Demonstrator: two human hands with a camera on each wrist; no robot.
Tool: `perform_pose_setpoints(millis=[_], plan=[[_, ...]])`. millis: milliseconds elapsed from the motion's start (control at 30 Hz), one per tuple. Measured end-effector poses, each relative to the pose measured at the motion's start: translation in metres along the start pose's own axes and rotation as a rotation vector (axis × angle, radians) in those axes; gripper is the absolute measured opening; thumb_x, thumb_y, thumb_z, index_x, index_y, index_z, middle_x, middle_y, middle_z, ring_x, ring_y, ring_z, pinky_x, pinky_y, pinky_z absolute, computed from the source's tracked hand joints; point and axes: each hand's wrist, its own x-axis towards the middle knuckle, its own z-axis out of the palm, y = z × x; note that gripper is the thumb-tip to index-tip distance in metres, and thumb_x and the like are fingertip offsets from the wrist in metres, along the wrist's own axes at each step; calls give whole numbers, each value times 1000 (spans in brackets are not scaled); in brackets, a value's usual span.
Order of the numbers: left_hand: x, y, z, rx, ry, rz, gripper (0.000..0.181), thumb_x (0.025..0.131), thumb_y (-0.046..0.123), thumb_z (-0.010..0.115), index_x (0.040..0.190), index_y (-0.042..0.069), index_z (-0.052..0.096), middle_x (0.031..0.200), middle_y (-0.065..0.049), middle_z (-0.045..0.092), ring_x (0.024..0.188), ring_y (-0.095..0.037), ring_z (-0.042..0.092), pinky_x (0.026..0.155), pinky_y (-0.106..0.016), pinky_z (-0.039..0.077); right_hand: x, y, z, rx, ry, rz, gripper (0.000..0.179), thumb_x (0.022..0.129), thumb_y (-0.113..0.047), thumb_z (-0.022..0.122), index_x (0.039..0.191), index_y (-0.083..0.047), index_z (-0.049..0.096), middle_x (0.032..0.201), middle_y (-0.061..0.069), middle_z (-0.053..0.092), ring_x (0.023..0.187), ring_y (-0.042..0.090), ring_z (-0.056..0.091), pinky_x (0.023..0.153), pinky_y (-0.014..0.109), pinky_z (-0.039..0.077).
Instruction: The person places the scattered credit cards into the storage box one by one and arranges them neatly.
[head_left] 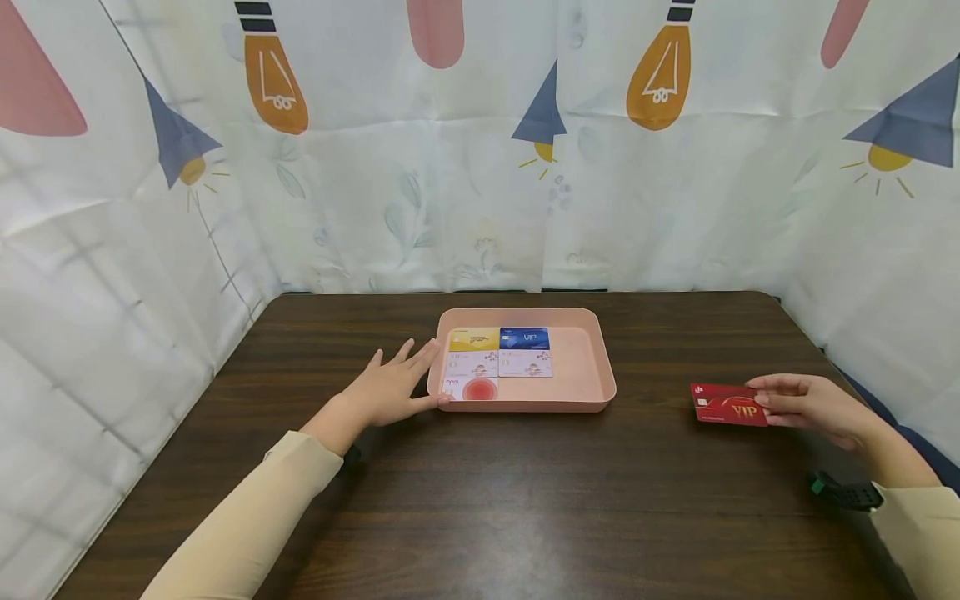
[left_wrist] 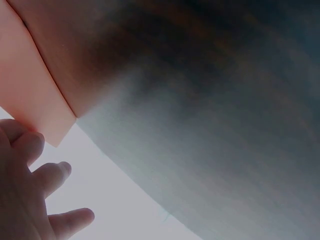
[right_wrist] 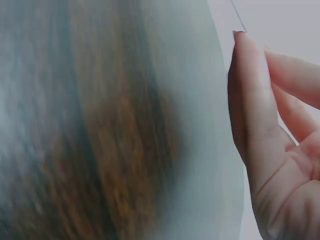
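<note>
A pink tray [head_left: 581,367] lies on the dark wooden table, with several cards in its left and middle part. Among them are a yellow card [head_left: 474,338], a blue VIP card [head_left: 525,337] and a white card with a red circle [head_left: 480,389]. My left hand [head_left: 393,387] touches the tray's left side with fingers spread; the left wrist view shows its fingers [left_wrist: 30,146] at the tray wall. Off to the right, my right hand [head_left: 817,406] pinches a red VIP card [head_left: 727,405] by its right end, above the table. In the right wrist view the card is barely visible.
The dark wooden table [head_left: 525,500] stretches around the tray, with its back edge against a patterned white curtain [head_left: 480,208]. Each wrist carries a strapped device, such as the dark one [head_left: 847,493] on the right.
</note>
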Motion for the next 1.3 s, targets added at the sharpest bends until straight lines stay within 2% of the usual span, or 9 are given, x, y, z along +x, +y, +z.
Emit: perform_pose_setpoints(millis=[133, 300, 500, 800, 1000, 1300], plan=[[0, 1, 0, -9, -1, -2, 98, 97, 71, 50, 165, 9, 18, 168, -10, 23, 154, -40, 19, 115, -73, 14, 0, -4, 3, 58, 23, -25, 34, 105, -5, 58, 110, -33, 77, 109, -21, 66, 91, 9, 69, 79, 29, 60], [0, -1, 1, -9, 1, -3, 97, 97, 71, 49, 166, 11, 17, 169, -9, 22, 154, -39, 18, 115, -73, 14, 5, -16, 9, 50, 52, -31, 34, 105, -5, 58, 108, -34, 76, 108, -19, 66, 90, 10, 68, 78, 29, 60], [0, -3, 2, -14, 6, -2, 96, 98, 70, 49, 166, 11, 16, 169, -9, 22, 154, -40, 17, 115, -73, 14, 16, -32, 20, 37, 2, -72, 35, 105, -4, 56, 110, -33, 74, 109, -14, 68, 89, 13, 69, 79, 30, 60], [1, -3, 4, -25, 0, -4, 97, 97, 72, 48, 166, 12, 15, 169, -8, 21, 154, -39, 16, 115, -73, 12, 29, -53, 43, 101, -66, -64, 31, 106, -4, 56, 110, -29, 74, 112, -7, 67, 92, 12, 69, 81, 29, 60], [1, -3, 3, -22, 0, -4, 97, 98, 70, 50, 166, 12, 15, 169, -9, 22, 154, -39, 17, 115, -73, 12, 36, -65, 55, 158, -72, -33, 28, 105, -5, 57, 108, -26, 75, 112, -3, 65, 92, 13, 68, 82, 29, 59], [1, -2, 2, -26, 3, -1, 96, 98, 70, 50, 166, 12, 16, 169, -10, 22, 154, -40, 18, 115, -73, 12, 42, -81, 74, 179, -75, -35, 21, 104, -8, 61, 108, -24, 74, 112, -2, 66, 92, 14, 68, 83, 29, 59]])
